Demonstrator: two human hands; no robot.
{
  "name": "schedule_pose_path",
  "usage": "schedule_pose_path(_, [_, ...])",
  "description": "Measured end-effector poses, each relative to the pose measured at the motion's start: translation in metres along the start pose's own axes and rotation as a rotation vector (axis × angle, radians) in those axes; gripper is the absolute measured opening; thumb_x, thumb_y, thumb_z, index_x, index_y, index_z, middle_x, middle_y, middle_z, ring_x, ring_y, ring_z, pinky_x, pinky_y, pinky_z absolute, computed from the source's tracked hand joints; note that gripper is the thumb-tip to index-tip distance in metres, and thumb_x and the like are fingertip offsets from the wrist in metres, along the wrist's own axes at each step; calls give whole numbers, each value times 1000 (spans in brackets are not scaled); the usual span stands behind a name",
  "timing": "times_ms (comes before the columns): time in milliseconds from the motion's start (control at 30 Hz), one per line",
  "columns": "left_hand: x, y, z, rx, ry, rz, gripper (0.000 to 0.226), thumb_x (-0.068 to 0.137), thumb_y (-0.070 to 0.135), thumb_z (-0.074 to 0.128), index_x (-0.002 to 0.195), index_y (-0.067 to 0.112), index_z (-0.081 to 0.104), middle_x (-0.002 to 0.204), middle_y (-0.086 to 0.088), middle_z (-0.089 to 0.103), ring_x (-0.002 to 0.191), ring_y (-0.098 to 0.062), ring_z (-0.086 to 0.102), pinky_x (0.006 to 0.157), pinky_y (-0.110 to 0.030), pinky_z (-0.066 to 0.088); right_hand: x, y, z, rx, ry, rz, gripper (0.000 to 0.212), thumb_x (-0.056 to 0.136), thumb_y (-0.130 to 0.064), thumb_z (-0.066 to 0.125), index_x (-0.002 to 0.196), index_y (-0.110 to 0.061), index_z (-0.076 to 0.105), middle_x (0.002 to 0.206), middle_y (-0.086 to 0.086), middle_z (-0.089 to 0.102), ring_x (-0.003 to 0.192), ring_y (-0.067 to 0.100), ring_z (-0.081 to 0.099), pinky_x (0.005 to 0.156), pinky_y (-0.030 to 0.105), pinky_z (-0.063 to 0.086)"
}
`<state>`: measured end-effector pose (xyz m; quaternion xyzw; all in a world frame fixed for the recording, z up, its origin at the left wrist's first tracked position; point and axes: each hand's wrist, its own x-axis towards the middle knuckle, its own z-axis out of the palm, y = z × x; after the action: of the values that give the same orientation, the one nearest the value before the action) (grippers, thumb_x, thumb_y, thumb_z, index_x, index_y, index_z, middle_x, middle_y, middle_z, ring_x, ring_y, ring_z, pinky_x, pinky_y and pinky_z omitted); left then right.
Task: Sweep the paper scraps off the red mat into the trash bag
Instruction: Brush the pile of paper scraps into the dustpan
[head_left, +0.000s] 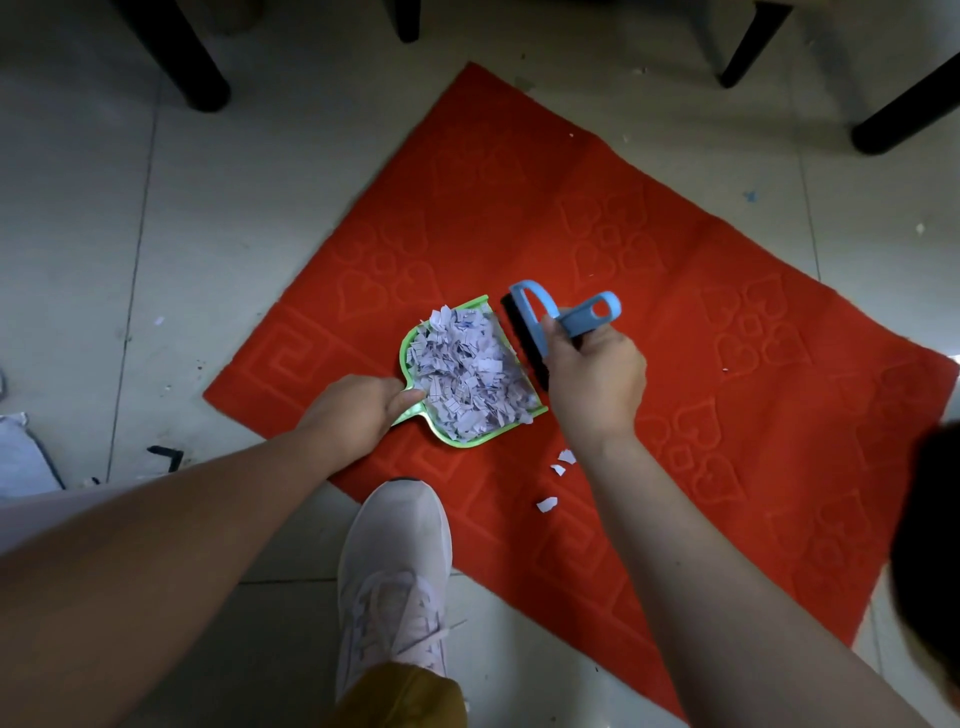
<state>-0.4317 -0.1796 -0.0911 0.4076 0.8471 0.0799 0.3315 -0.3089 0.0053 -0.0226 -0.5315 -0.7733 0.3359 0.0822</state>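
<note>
Both hands grip: left (363, 410) dustpan (457, 441) holding scraps (467, 369), right (592, 374) brush (566, 317), perhaps touching.

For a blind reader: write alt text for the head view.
A left hand holds a green dustpan heaped with paper scraps on a red mat, while the right hand holds a blue brush at its open edge. A few loose scraps lie nearby.

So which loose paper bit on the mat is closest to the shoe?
The lowest scrap, lying alone on the red mat right of the white shoe. The other two loose scraps lie higher, nearer the dustpan.
</note>
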Motion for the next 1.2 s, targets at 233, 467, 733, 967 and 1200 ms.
schedule_pose_path(233, [1, 0, 1, 13, -1, -21, 48, 97, 51, 31, 61, 19, 36, 60, 5, 43, 67, -21, 46, 64, -33, 30, 6, 8, -9, -72, 12, 21, 35, 94, -41, 50, 83, -9, 62, 67, 5, 53, 76, 34, 60, 65, 37, 40])
schedule_pose_path(467, [0, 1, 2, -26, 18, -11, 49, 97, 49, 34, 60, 18, 37, 58, 3, 42, 66, -24, 47, 64, -34, 33, -5, 3, -5, -35, -5, -7, 39, 92, -44, 53, 82, -8, 65, 75, 16, 65, 77, 38, 60, 67, 40, 43])
schedule_pose_path(733, [11, 11, 1, -39, -5, -23, 51, 97, 50, 33, 61, 15, 38, 60, 1, 45, 64, -21, 45, 63, -33, 30, 48, 12, -38, -108, 85, 93, 30, 94, -40, 51, 94, -12, 64, 79, 6, 61, 77, 28, 60, 72, 41, 48])
schedule_pose_path(967, [21, 23, -4, 4, -31, -8, 51, 98, 51, 29, 62, 16, 38, 61, 1, 44, 65, -21, 44, 63, -33, 30, 34, 13, -22, 1, -64, 40, 25, 89, -39, 57, 88, -17, 68, 77, 6, 68, 75, 27, 65, 74, 46, 53])
schedule_pose_path(1200, [20, 23, -3, 6, -26, -21, 51, 98, 51, 29, 61, 16, 38, 61, 1, 44, 67, -22, 46, 64, -33, 31, 51, 12, -40, -31, 53, 62, 27, 92, -38, 53, 91, -15, 65, 76, 6, 66, 75, 28, 64, 72, 42, 52])
